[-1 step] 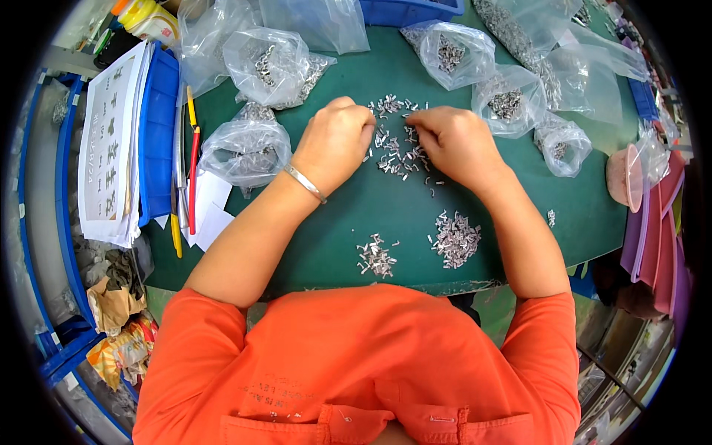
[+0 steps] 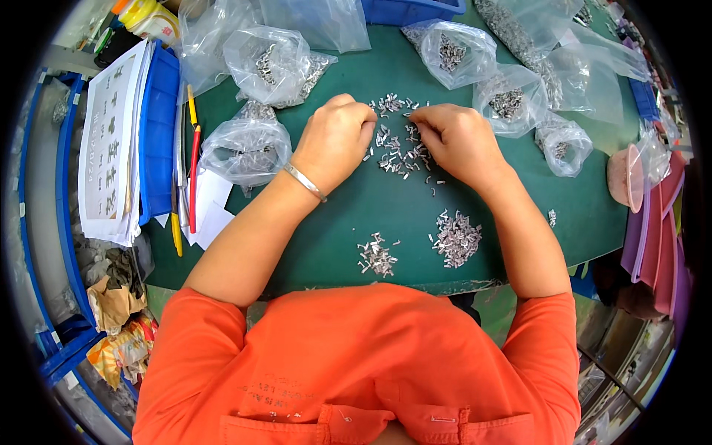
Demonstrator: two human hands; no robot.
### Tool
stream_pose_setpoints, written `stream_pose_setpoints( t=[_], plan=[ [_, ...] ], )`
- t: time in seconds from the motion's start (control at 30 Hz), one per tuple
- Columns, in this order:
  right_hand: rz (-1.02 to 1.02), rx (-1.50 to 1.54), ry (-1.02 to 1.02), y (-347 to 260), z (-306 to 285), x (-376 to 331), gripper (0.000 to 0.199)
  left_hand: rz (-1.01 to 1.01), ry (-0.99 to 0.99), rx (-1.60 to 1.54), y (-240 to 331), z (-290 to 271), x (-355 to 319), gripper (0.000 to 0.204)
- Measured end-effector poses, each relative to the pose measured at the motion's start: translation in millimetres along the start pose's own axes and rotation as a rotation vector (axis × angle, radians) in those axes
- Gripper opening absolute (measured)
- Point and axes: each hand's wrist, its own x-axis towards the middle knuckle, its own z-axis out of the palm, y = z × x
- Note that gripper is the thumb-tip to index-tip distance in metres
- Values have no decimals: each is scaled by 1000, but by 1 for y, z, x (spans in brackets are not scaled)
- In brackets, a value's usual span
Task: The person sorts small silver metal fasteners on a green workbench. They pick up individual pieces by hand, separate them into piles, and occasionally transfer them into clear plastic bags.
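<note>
A loose spread of small silvery metal pieces (image 2: 400, 152) lies on the green tabletop between my two hands. My left hand (image 2: 337, 133), with a bangle at the wrist, is curled closed at the left edge of this spread. My right hand (image 2: 456, 141) is closed at its right edge, thumb and forefinger drawn together by the pieces. Whatever either hand's fingers hold is hidden or too small to make out. Nearer to me are two heaps of similar pieces, a smaller heap (image 2: 377, 256) on the left and a larger heap (image 2: 456, 239) on the right.
Opened clear bags of metal parts stand at the back left (image 2: 271, 67) and back right (image 2: 452, 55). A blue bin (image 2: 159, 137) with papers and several pens beside it lines the left edge. A pink cup (image 2: 624, 178) stands at the right edge of the green table (image 2: 334, 230).
</note>
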Motion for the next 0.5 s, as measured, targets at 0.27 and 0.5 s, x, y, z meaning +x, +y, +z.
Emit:
stream_pose_setpoints(
  t=[0.27,0.5],
  plan=[
    [76,-40,-115,-17,14,12,13,26,-72,78,0,4,6,6],
    [69,-44,-160,-22,10,14,13,-33,-58,58,0,-7,-2,6]
  ],
)
